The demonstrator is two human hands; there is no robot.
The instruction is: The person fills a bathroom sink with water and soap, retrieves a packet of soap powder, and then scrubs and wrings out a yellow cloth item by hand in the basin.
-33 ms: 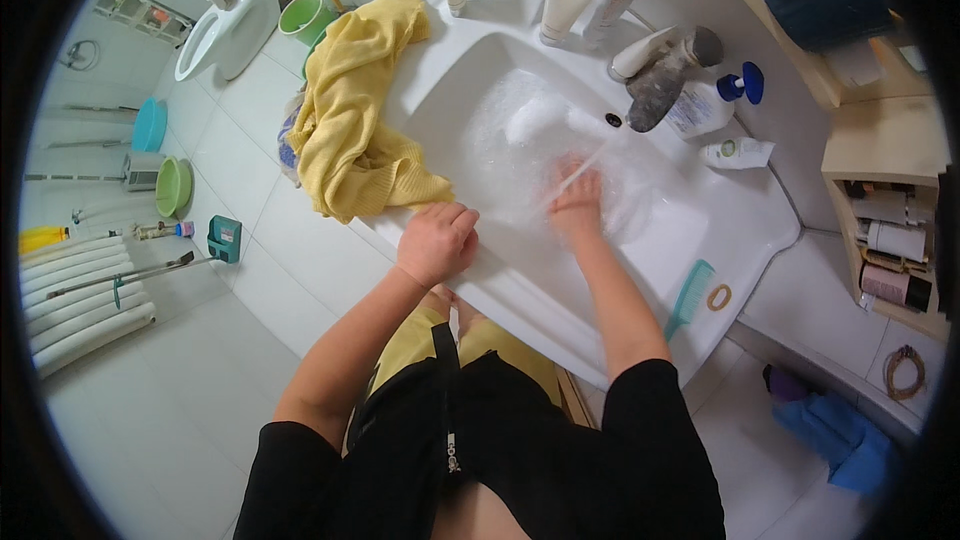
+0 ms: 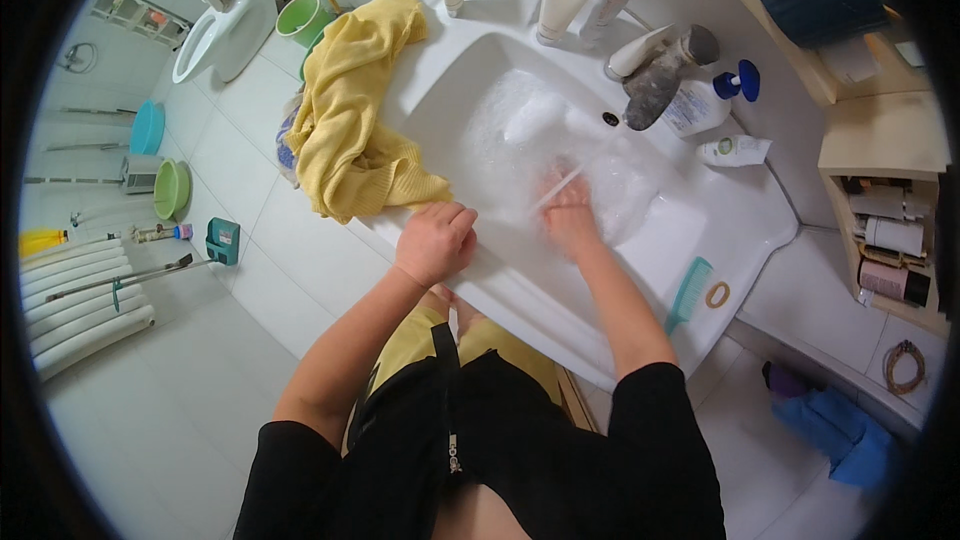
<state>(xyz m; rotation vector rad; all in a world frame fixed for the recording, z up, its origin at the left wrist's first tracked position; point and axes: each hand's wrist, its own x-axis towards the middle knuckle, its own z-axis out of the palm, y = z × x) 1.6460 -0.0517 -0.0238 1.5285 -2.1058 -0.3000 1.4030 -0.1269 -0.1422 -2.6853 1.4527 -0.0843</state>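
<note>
At the front rim of a white, glossy, smooth-sided ceramic washbasin [image 2: 545,295], the left hand [image 2: 437,238] rests with its knuckles up, the fingers bent and held close together. Its fingertips are hidden, so I cannot tell whether they grip the rim. Just beside them is the ribbed edge of a soft yellow knitted garment [image 2: 350,120], which lies in loose, rumpled folds over the basin's left edge.

The right hand [image 2: 568,210] is down in the bowl, blurred among cloudy water and white foam [image 2: 535,120]; I cannot tell whether its fingers are apart or closed on anything. The foam is fine and bubbly, heaped thicker toward the back. A thin, straight stream of water [image 2: 562,190] slants from a rounded grey metal tap [image 2: 655,95] across the right hand. Near the spout is a small, round, dark overflow hole [image 2: 610,119].

Along the back ledge stand 2 flat-sided plastic tubes, 1 white [image 2: 560,8] and 1 silvery grey [image 2: 612,5]. Past the tap is a white plastic bottle with a blue pump [image 2: 695,110]. On the basin's right side, a turquoise toothed comb [image 2: 688,295] lies just beside a tan oval ring [image 2: 717,294].
</note>
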